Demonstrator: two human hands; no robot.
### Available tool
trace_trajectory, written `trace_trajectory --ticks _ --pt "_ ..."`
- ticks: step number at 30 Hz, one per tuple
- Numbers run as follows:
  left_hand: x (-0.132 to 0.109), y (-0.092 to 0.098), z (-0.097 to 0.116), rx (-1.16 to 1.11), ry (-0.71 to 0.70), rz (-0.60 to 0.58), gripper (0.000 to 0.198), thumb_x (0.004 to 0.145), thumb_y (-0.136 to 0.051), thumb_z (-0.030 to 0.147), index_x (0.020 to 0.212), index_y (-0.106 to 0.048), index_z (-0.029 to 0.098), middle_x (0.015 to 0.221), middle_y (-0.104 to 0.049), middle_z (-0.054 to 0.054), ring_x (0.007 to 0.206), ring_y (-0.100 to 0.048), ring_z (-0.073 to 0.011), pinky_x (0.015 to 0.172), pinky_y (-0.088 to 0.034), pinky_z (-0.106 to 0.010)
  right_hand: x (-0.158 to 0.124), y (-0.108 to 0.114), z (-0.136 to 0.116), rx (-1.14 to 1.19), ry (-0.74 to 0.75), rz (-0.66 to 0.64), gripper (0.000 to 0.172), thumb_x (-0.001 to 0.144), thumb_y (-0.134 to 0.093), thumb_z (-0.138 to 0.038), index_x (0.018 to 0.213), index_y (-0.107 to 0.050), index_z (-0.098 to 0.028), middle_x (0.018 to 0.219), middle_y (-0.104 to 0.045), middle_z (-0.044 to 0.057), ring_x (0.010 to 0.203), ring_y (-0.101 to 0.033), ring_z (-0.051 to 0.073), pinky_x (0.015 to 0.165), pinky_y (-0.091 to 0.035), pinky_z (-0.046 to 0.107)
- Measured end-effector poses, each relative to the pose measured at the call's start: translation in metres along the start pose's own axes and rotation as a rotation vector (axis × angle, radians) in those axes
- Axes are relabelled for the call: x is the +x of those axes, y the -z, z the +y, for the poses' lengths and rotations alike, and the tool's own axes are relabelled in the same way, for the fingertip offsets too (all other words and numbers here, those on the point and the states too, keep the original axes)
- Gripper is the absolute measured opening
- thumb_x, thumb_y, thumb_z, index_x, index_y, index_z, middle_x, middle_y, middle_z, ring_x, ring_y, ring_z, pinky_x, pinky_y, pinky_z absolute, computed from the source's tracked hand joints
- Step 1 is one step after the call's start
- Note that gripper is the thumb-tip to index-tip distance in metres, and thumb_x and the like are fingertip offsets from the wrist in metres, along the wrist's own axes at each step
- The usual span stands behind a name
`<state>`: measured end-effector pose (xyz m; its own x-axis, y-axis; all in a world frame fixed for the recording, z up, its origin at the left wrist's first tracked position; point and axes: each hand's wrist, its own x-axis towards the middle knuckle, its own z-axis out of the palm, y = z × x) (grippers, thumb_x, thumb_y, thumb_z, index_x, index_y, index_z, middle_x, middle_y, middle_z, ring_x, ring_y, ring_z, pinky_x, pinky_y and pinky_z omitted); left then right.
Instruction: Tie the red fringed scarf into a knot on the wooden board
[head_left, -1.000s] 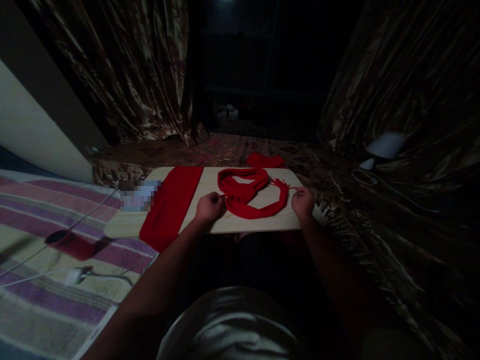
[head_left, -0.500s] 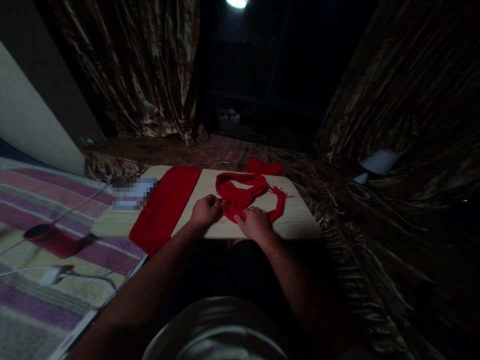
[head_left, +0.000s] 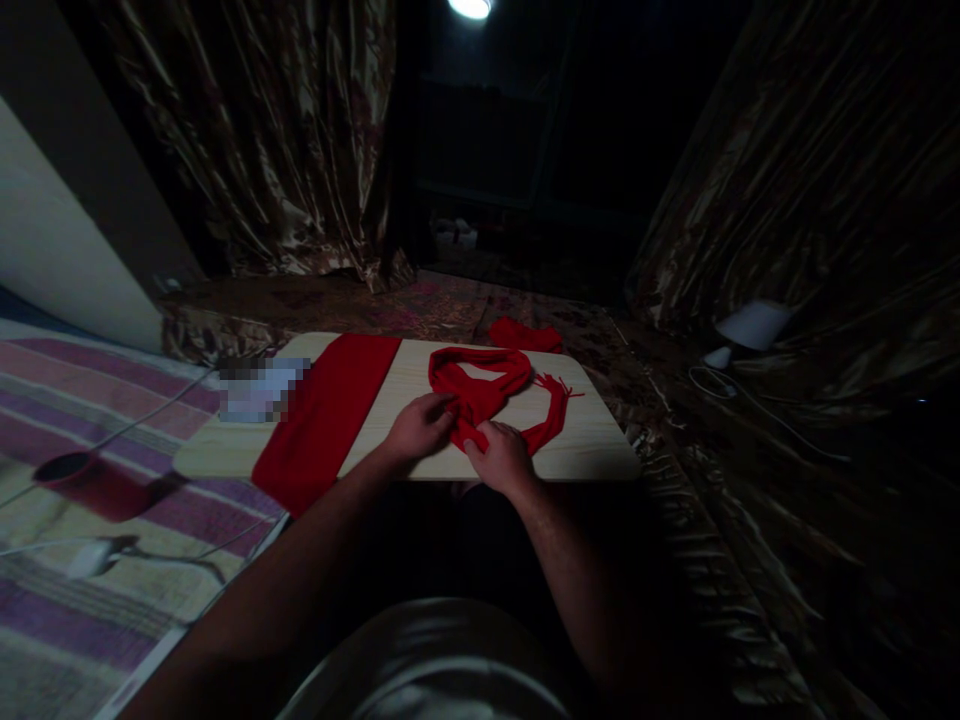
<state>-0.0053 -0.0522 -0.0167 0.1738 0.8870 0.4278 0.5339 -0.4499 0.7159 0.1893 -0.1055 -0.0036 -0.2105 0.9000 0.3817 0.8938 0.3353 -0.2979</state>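
Observation:
On a pale wooden board [head_left: 585, 440] lies a looped, twisted strip of red fabric [head_left: 517, 370] with a fringed end at its right. My right hand [head_left: 501, 455] is closed on the near edge of this fabric, thumb toward the left. Just left of it, my left hand [head_left: 421, 427] has its fingers bent together at the fabric's near left edge and seems to pinch it. A wide flat piece of red cloth [head_left: 330, 410] lies across the board further left and hangs over its near edge.
A blurred-out pale item [head_left: 262, 392] rests on the board's left part. More red cloth [head_left: 525, 335] is at the far edge. On the striped bedding at the left are a red cup [head_left: 97, 487] and white cables. A white lamp [head_left: 754, 325] stands at the right, near curtains.
My left hand has moved slightly right onto the red fabric, closer to my right hand. The fabric's near loop looks more closed up, and my right hand has shifted a little left.

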Motion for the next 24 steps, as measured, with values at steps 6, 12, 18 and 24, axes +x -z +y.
trace_trajectory --ticks 6,12,18,24 --pt "-0.0007 0.0031 0.0019 0.164 0.001 -0.072 0.048 0.091 -0.058 0.044 0.129 -0.07 0.018 0.113 -0.075 -0.012 0.1 -0.069 -0.0251 0.091 -0.052 -0.035 -0.0012 0.0018 -0.0004 0.0 0.02 0.002 0.016 0.091 -0.06 -0.036 0.09 -0.065 -0.021 0.091 -0.073 0.007 0.088 -0.066 0.021 0.083 -0.043 0.03" --pt "0.0004 0.0039 0.0018 0.246 0.006 -0.071 0.045 0.089 -0.06 0.043 0.124 -0.073 0.018 0.106 -0.077 -0.012 0.096 -0.068 -0.0254 0.087 -0.051 -0.033 -0.0009 0.0019 -0.0005 0.012 0.021 0.017 0.015 0.091 -0.061 -0.036 0.092 -0.066 -0.022 0.092 -0.074 0.007 0.087 -0.066 0.021 0.082 -0.044 0.029" --pt "0.0012 0.0071 0.0053 0.221 0.005 -0.112 0.037 0.086 -0.062 0.04 0.113 -0.077 0.018 0.094 -0.078 -0.009 0.08 -0.068 -0.0216 0.074 -0.049 -0.029 -0.0014 0.0006 -0.0002 0.02 0.028 0.026 0.014 0.091 -0.06 -0.035 0.09 -0.065 -0.022 0.089 -0.073 0.006 0.086 -0.065 0.02 0.081 -0.043 0.028" --pt "0.0019 0.006 0.0046 0.154 0.064 -0.127 0.041 0.083 -0.064 0.04 0.113 -0.076 0.016 0.101 -0.078 -0.01 0.083 -0.07 -0.0218 0.071 -0.05 -0.027 -0.0014 0.0012 -0.0003 0.024 0.016 0.025 0.015 0.091 -0.06 -0.036 0.091 -0.066 -0.022 0.09 -0.073 0.006 0.087 -0.065 0.02 0.082 -0.043 0.029"
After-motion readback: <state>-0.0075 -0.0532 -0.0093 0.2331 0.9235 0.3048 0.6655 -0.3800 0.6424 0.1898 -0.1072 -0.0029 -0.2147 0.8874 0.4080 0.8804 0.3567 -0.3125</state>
